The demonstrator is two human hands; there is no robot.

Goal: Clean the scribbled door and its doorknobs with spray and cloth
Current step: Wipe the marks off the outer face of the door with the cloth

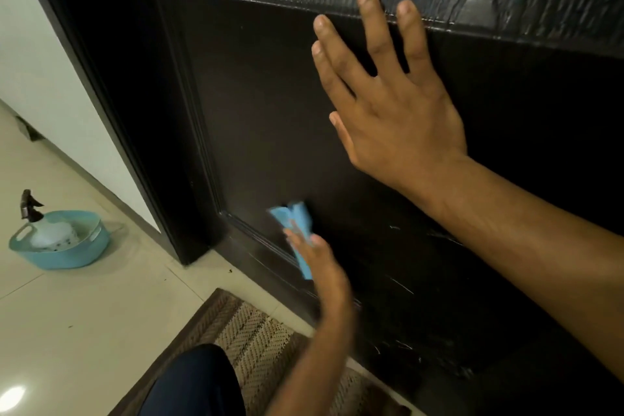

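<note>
The left hand (317, 257) presses a light blue cloth (295, 223) flat against the dark door (256, 105) with straight fingers, low on the recessed panel near its bottom-left corner; the hand is blurred. The right hand (391, 105) lies spread and flat on the same panel higher up, fingertips reaching the panel's upper moulding, holding nothing. Pale scribbles (401, 287) streak the door right of the cloth. Well left of the door, a spray bottle (44, 226) stands in a blue basin (64, 257) on the tiled floor (84, 331). A woven mat (256, 341) lies at the door's foot.
</note>
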